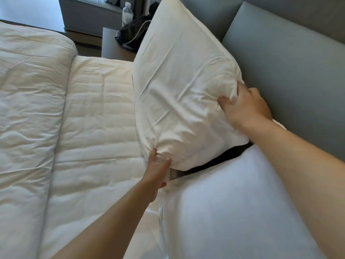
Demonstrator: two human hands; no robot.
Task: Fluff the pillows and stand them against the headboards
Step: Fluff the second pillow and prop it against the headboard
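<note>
A: What have we got on the far left?

B: Folded white duvet (31,101) bunched along the left side of the bed, quilted mattress pad (97,116) bare beside it. Past the bed edge at the top we see a tabletop (110,43) with a black bag (134,34) and a white cable on it, and a clear water bottle (127,13) behind.

A: Hands?

B: Left hand (157,172) is at the lower corner of the pillow (179,86), thumb and fingers pinched into the fabric, so it's clamped on that corner. Right hand (246,107) is on the pillow's right edge, thumb pressed into the front face, fingers wrapped round the back. Clamped too. The hands are well apart, one per side.

A: And the pillow itself?

B: White, creased, upright and tilted, top corner reaching up the grey padded headboard (289,68). Its back edge lies against or just beside the headboard; we can't tell whether they touch. Bottom sits over the mattress pad.

A: Anything further right?

B: Second white pillow (233,202) in the foreground, below the right forearm, near the headboard. Dark gap between the two pillows.
</note>
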